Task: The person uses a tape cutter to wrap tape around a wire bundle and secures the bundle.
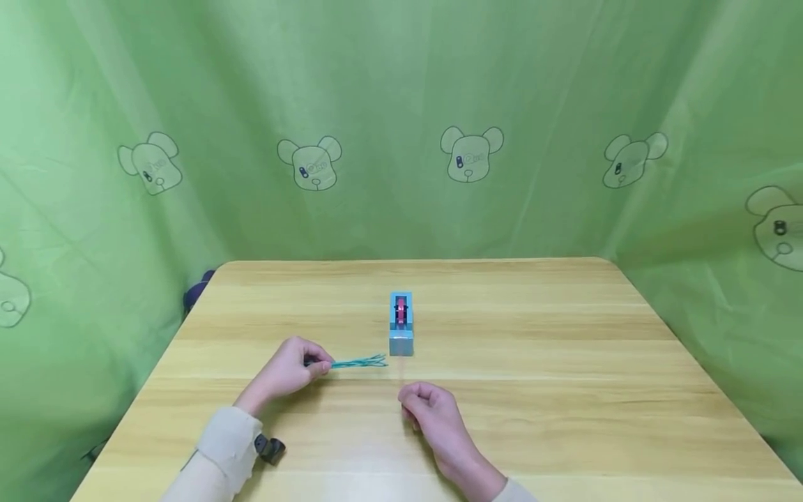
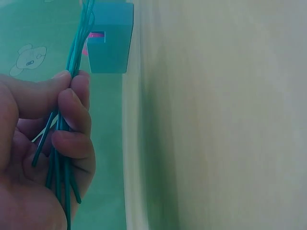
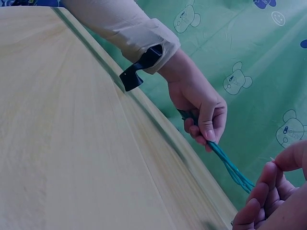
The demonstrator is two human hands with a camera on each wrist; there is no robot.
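Observation:
My left hand [image 1: 290,366] grips a bundle of thin green wires [image 1: 360,362] between thumb and fingers. In the left wrist view the wires [image 2: 61,167] run through the palm, their loose ends hanging below the curled fingers. Straight ahead stands a blue tape dispenser [image 1: 401,343] with a pink-cored roll. From its front edge a clear strip of tape [image 1: 401,369] stretches toward me. My right hand [image 1: 436,422] pinches the strip's near end between thumb and forefinger. The wires' far ends reach close to the strip, left of it.
The wooden table [image 1: 533,314] carries the dispenser near its middle. Green curtains [image 1: 389,70] with bear drawings hang around the back and sides. A black wrist device [image 1: 270,450] is strapped on my left sleeve.

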